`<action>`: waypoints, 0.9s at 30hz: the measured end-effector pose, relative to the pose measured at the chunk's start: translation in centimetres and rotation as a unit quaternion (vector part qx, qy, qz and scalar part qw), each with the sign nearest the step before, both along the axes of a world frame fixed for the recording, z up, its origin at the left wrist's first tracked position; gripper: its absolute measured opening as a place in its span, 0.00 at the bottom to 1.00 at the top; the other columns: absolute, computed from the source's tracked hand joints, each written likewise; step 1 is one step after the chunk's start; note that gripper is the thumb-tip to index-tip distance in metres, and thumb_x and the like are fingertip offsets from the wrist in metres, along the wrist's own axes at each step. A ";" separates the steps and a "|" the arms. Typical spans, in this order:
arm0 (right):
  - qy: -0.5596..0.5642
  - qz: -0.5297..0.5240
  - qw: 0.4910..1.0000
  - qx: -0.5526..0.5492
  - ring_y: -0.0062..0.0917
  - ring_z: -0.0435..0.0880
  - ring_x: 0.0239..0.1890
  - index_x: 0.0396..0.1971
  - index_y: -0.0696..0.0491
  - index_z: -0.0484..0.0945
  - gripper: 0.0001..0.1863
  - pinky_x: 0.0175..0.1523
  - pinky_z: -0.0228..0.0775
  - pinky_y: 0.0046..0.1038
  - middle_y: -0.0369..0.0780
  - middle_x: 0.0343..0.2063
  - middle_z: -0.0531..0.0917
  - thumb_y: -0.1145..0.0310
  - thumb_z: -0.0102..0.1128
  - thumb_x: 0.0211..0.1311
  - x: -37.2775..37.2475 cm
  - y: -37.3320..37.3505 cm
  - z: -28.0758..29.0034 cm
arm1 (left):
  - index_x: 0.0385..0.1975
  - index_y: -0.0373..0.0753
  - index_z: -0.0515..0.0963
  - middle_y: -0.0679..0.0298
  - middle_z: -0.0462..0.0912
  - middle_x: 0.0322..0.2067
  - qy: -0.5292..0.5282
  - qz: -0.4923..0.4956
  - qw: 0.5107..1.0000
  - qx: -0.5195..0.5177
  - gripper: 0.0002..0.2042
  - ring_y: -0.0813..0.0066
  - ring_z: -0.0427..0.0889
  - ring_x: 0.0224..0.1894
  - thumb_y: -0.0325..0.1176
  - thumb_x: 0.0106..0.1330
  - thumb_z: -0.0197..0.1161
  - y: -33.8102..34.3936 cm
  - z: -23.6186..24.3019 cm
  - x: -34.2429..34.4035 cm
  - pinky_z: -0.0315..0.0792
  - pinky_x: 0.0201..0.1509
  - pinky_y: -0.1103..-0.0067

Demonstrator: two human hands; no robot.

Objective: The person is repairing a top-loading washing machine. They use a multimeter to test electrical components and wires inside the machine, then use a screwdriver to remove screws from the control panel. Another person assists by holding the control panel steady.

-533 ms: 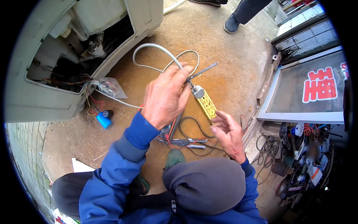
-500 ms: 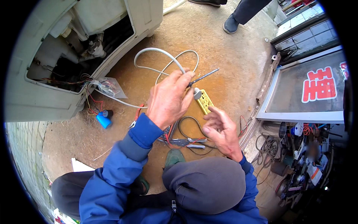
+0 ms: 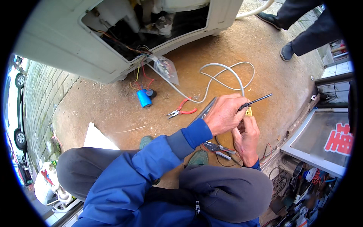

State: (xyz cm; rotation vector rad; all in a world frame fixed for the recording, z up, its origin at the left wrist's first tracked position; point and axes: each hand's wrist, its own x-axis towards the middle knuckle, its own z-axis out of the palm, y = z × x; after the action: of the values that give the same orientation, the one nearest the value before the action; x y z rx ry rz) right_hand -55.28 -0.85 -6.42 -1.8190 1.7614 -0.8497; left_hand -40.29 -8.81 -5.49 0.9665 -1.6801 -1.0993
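Observation:
My left hand (image 3: 226, 115) is closed around a black-handled screwdriver (image 3: 260, 100), whose thin dark shaft points to the right. A grey cable (image 3: 239, 80) runs from a loop on the ground up into the same hand; its end is hidden. Just below, my right hand (image 3: 247, 140) is raised with its fingers bent in close to the left hand. Whatever those fingers hold, if anything, is hidden. Behind the hands, a small part of a yellow power strip (image 3: 248, 111) shows.
A white appliance cabinet (image 3: 113, 68) with an open panel stands upper left. Nearby are a bag of small parts (image 3: 165, 69), a blue cylinder (image 3: 144, 98) on wires and red-handled pliers (image 3: 183, 108). Another person's legs (image 3: 298, 19) stand upper right; a framed panel (image 3: 317, 136) and clutter lie right.
The view has swung left, so the scene sits further right. My right hand, earlier apart with loosely spread fingers, is now up against the left, fingers bent in. The left still holds the screwdriver and cable.

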 end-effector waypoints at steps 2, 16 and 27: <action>-0.016 0.011 1.000 -0.008 0.24 0.81 0.26 0.48 0.60 0.80 0.19 0.31 0.75 0.27 0.41 0.34 0.78 0.81 0.73 0.55 0.2 -0.1 -0.3 | 0.41 0.31 0.84 0.50 0.84 0.32 0.004 0.002 0.999 0.032 0.07 0.53 0.85 0.33 0.25 0.68 0.64 -0.2 -0.3 0.8 0.77 0.36 0.67; -0.111 -0.149 0.968 0.170 0.20 0.81 0.20 0.51 0.64 0.80 0.18 0.22 0.71 0.25 0.42 0.30 0.86 0.64 0.60 0.74 -11.4 -9.7 -5.6 | 0.33 0.29 0.83 0.43 0.76 0.21 -0.334 -0.144 0.932 -0.001 0.22 0.44 0.77 0.24 0.47 0.76 0.61 -8.0 7.5 14.9 0.73 0.33 0.59; 0.290 0.392 0.871 0.062 0.53 0.85 0.38 0.32 0.62 0.82 0.09 0.45 0.77 0.47 0.56 0.32 0.85 0.70 0.63 0.59 2.6 -23.2 5.1 | 0.34 0.35 0.82 0.73 0.75 0.19 -0.147 0.256 0.910 0.292 0.14 0.87 0.69 0.18 0.40 0.77 0.63 2.5 3.1 34.3 0.65 0.21 0.83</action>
State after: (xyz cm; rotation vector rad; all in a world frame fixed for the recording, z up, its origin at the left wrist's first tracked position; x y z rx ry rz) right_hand -52.67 -24.07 -1.36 -2.5541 1.0899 0.1524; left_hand -5.97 -6.31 -2.36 1.9130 -1.1993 -1.1416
